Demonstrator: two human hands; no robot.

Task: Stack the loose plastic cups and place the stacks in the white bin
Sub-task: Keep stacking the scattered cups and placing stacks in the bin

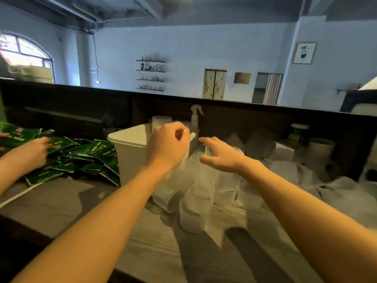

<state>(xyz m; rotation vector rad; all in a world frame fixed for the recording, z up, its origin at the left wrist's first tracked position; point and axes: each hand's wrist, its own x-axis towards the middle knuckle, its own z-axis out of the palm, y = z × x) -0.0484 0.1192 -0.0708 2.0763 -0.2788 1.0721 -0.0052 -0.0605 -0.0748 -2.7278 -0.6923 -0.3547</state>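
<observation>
From the head view, the left hand [168, 145] hovered curled over the white bin [130, 148], seemingly holding nothing, while the right hand [219, 155] spread loose fingers above the loose cups [195, 203] heaped on the tabletop [61, 203]. Best to nest rims squarely before lowering each stack in.

text: none readable | green packets [71, 152] on desk: light print, too blurred to read | jar [298, 134] label at right: too small to read
</observation>
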